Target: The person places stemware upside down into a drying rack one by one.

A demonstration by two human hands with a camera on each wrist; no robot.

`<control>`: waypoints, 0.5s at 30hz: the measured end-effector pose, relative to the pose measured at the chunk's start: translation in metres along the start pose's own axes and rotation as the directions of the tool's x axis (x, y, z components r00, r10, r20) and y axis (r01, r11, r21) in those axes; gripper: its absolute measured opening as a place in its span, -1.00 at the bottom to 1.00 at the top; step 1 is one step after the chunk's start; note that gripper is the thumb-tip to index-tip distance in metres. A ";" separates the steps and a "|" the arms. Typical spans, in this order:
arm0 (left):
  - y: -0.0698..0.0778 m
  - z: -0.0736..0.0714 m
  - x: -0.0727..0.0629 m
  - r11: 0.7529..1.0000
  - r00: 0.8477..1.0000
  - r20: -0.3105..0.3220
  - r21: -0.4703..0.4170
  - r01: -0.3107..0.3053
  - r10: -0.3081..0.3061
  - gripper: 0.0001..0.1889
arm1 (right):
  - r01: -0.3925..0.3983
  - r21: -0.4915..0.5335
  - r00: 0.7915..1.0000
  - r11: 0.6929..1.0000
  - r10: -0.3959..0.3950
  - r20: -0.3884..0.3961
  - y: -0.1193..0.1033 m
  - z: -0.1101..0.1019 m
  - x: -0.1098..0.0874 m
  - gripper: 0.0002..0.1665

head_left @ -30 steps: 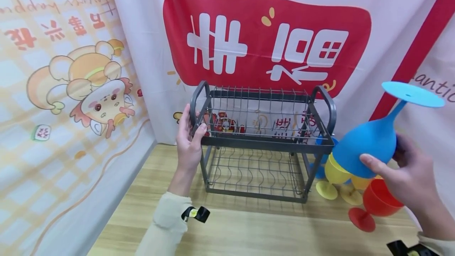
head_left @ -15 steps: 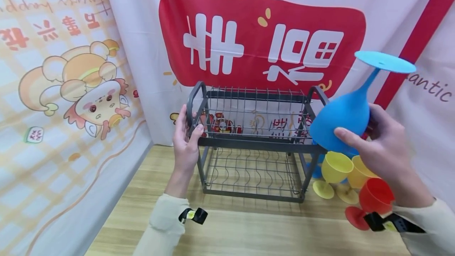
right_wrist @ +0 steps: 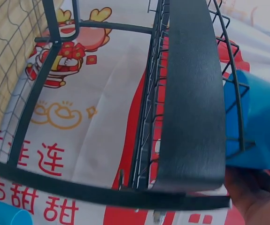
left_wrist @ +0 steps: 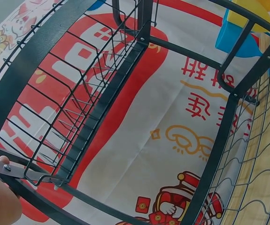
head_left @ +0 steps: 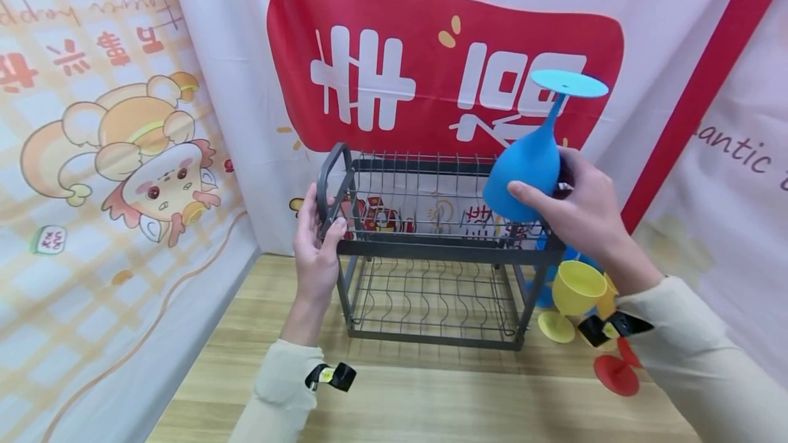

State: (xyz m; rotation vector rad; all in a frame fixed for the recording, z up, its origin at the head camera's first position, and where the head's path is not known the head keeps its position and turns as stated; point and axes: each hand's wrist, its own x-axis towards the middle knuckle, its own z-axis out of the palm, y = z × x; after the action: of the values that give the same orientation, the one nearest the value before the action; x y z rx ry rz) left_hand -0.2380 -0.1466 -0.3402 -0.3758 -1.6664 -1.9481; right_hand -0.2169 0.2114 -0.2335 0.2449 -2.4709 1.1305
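Where the rack (head_left: 425,250) ends, the right hand (head_left: 579,205) holds an inverted goblet (head_left: 526,173).

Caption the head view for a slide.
Left hand gripping a dark wire rack, right hand holding an inverted blue goblet at the rack's upper tier.

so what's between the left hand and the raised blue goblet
The rack's upper wire tier lies between the left hand and goblet, in the head view.
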 end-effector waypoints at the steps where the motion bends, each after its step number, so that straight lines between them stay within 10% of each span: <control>1: 0.000 0.000 0.000 1.000 1.000 -0.001 0.001 -0.002 0.002 -0.26 | -0.005 -0.009 1.000 1.000 0.005 0.000 -0.002 0.002 0.003 0.14; 15: -0.001 0.000 -0.001 1.000 1.000 -0.005 -0.001 0.004 -0.004 -0.26 | -0.148 -0.124 0.981 0.981 0.161 0.104 -0.012 0.032 0.032 0.27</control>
State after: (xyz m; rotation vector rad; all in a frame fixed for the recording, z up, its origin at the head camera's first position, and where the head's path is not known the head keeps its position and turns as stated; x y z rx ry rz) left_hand -0.2371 -0.1461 -0.3415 -0.3679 -1.6639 -1.9510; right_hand -0.2508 0.1797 -0.2304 0.0861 -2.6854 1.0554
